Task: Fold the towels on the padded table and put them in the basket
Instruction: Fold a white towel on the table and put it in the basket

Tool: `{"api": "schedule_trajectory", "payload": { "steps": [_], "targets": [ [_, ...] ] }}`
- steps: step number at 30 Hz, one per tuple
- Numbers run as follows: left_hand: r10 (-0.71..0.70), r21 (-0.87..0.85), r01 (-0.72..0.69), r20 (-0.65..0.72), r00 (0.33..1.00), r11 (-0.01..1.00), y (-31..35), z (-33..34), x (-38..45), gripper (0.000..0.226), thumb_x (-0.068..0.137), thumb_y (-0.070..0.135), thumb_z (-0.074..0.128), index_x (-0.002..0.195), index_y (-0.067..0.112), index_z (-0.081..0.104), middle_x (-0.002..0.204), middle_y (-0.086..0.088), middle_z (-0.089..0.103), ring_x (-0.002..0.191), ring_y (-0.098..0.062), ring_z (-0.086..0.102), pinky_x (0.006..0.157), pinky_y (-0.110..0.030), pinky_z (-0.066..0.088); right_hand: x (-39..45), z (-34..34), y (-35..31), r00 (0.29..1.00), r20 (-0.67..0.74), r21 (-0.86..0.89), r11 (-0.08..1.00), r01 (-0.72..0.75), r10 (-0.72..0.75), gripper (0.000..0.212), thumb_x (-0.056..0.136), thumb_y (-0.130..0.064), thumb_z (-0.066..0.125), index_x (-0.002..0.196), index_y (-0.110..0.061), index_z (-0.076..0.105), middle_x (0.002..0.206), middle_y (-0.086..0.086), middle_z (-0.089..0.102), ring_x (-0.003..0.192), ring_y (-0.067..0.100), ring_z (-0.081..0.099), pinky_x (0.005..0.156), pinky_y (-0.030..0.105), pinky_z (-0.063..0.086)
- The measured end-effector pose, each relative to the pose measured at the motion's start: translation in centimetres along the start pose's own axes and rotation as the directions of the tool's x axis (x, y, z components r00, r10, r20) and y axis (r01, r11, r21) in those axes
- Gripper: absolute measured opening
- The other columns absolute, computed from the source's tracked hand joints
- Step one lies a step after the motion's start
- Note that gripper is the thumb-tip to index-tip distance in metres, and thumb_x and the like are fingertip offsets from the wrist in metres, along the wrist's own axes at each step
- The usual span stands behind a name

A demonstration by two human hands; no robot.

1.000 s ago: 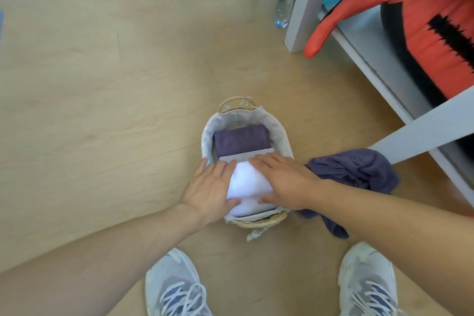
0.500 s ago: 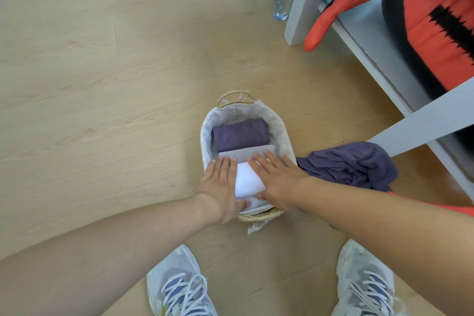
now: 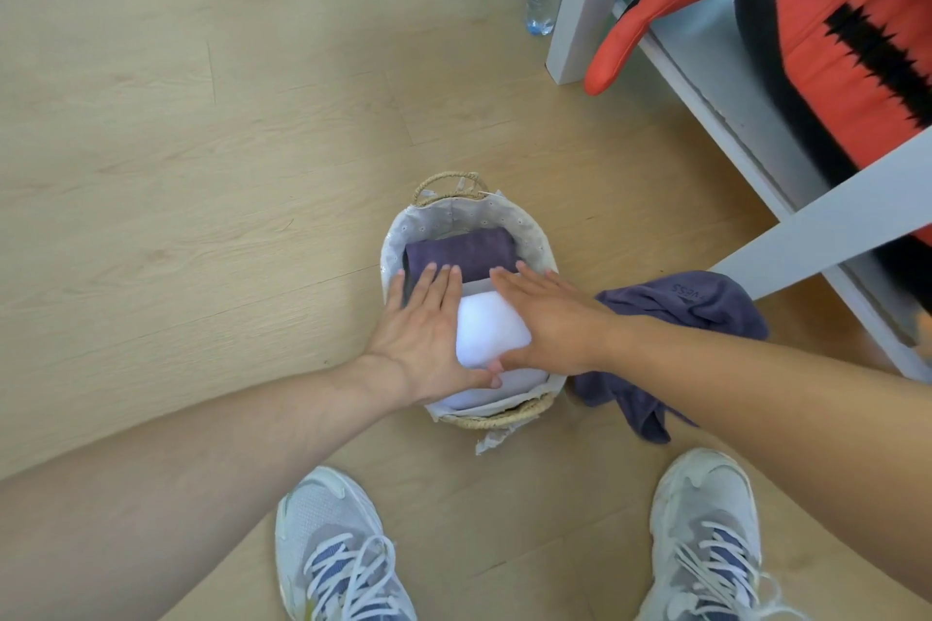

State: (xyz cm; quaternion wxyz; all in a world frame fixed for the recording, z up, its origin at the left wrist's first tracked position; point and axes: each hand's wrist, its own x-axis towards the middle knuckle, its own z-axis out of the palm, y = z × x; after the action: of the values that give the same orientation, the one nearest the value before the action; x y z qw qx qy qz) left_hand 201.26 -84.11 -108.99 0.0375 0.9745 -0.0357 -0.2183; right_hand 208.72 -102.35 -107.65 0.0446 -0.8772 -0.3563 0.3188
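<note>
I had my left hand (image 3: 428, 323) and right hand (image 3: 547, 318) laid flat, fingers straight, pressing the soft white towel (image 3: 491, 330) down into the basket (image 3: 524, 227) so it would pack level, I judged. It sat just beside a folded purple towel (image 3: 461, 253) inside the oval woven basket with its pale cloth lining, while a crumpled purple cloth (image 3: 691, 313) lay outside on the smooth wooden floor (image 3: 201, 166).

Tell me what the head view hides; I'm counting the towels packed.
- White towel: its sides lie under the left hand and right hand.
- Basket: its floor is hidden by the purple towel and white towel, so no count.
- Purple cloth: partly behind the right forearm.
</note>
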Motion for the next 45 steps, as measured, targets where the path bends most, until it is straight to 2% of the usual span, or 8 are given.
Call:
{"api": "schedule_trajectory", "payload": {
  "steps": [10,15,22,29,32,35,40,45],
  "targets": [
    [0.060,-0.176,-0.104,-0.239,0.969,0.979,-1.0,-0.9,0.3,0.119,0.062,0.096,0.037,0.155,0.022,0.033,0.154,0.003,0.044,0.146,-0.016,0.034,0.123,-0.038,0.020,-1.6,-0.4,1.8,0.990,-0.135,0.147,0.989,-0.009,0.029,0.111,0.078,-0.070,0.068,0.161,-0.026,0.009,0.167,-0.004,0.014,0.154,0.014,0.006,0.123,0.032,0.016],
    [0.066,-0.254,-0.138,-0.272,0.960,0.957,-2.2,0.1,0.4,0.078,0.069,0.091,0.039,0.110,0.029,0.065,0.106,0.012,0.059,0.103,-0.013,0.052,0.096,-0.030,0.041,-2.2,-0.4,2.3,0.986,-0.163,0.145,0.989,-0.020,0.044,0.088,0.071,-0.063,0.078,0.145,-0.031,0.042,0.146,-0.005,0.046,0.144,0.015,0.026,0.112,0.033,0.032],
    [0.028,-0.514,-0.096,-0.138,0.990,0.852,-1.9,-1.1,-0.1,0.044,0.076,0.071,0.068,0.082,0.029,0.058,0.074,0.008,0.065,0.071,-0.011,0.058,0.063,-0.033,0.047,-2.1,-0.2,1.7,0.982,-0.173,0.345,0.939,-0.011,0.075,0.039,0.077,-0.044,0.080,0.098,-0.032,0.050,0.091,-0.010,0.056,0.084,0.015,0.053,0.067,0.032,0.044],
    [0.107,-0.536,-0.093,-0.004,0.994,0.839,-2.2,-1.2,0.1,0.063,0.069,0.085,0.049,0.077,0.023,0.056,0.069,0.004,0.062,0.067,-0.016,0.056,0.067,-0.042,0.051,-1.9,-0.6,1.7,0.998,-0.002,0.396,0.917,-0.052,0.057,0.032,0.088,-0.044,0.071,0.106,-0.026,0.051,0.094,-0.006,0.059,0.084,0.016,0.056,0.065,0.029,0.041],
    [0.110,-0.605,-0.091,-0.005,0.994,0.791,-2.4,-1.3,0.3,0.053,0.078,0.079,0.053,0.082,0.026,0.060,0.076,0.009,0.065,0.073,-0.014,0.060,0.073,-0.045,0.054,-1.5,-0.3,1.7,0.997,0.037,0.423,0.903,-0.082,0.073,0.034,0.093,-0.049,0.060,0.115,-0.026,0.049,0.110,-0.001,0.063,0.099,0.022,0.060,0.082,0.038,0.050],
    [0.050,-0.562,-0.070,-0.051,0.997,0.824,-2.5,-0.9,0.3,0.035,0.097,0.057,0.053,0.120,0.031,0.061,0.115,0.012,0.067,0.107,-0.013,0.062,0.092,-0.038,0.050,-1.4,-0.2,1.4,0.993,0.013,0.405,0.907,-0.113,0.118,0.050,0.099,-0.041,0.054,0.144,-0.030,0.036,0.140,0.002,0.049,0.122,0.026,0.053,0.099,0.044,0.046],
    [0.075,-0.201,-0.195,-0.485,0.871,0.960,-0.6,1.5,-1.3,0.034,0.098,0.018,0.058,0.130,0.011,0.065,0.132,-0.005,0.065,0.123,-0.028,0.060,0.105,-0.034,0.036,-1.9,1.2,-0.1,0.927,-0.369,0.065,0.997,-0.049,0.069,0.036,0.098,-0.025,0.059,0.134,-0.025,0.060,0.144,-0.003,0.047,0.129,0.023,0.045,0.099,0.035,0.040],
    [0.048,-0.088,-0.070,-0.231,0.972,0.994,1.8,4.6,-3.5,0.080,0.099,0.054,0.015,0.158,0.001,0.022,0.166,-0.015,0.022,0.156,-0.026,0.016,0.124,-0.040,0.003,-2.2,3.4,-0.4,0.982,-0.187,-0.003,1.000,0.005,-0.006,0.055,0.107,-0.038,0.038,0.157,-0.016,0.031,0.165,0.002,0.025,0.152,0.020,0.021,0.121,0.033,0.019]
  ]
}}
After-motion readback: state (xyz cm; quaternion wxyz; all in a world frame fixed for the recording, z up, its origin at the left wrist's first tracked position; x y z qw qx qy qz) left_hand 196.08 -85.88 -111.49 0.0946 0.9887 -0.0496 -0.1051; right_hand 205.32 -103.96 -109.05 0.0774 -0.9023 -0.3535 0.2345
